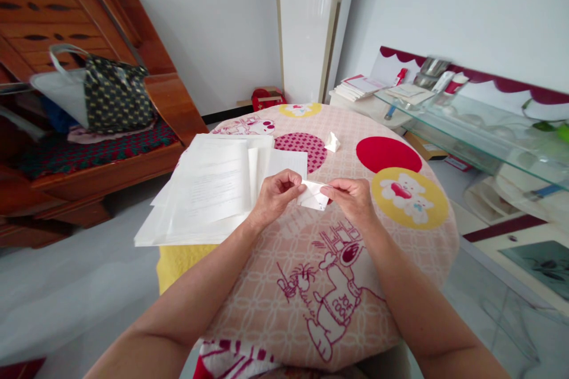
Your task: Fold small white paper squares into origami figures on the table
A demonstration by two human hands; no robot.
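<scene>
A small folded piece of white paper (313, 195) is held between both hands above a pink cartoon-print tablecloth (311, 272). My left hand (278, 195) pinches its left edge with thumb and fingers closed. Its right edge is pinched by my right hand (351, 196), fingers curled. A loose stack of white paper sheets (213, 189) lies just left of my left hand. Farther back on the cloth sits another small folded white paper (332, 142).
A wooden bench (111, 154) with a patterned bag (116, 95) stands at the left. A glass shelf (480, 130) with books and containers runs along the right. A tall white air conditioner (306, 23) stands against the back wall, a red object (268, 98) beside it.
</scene>
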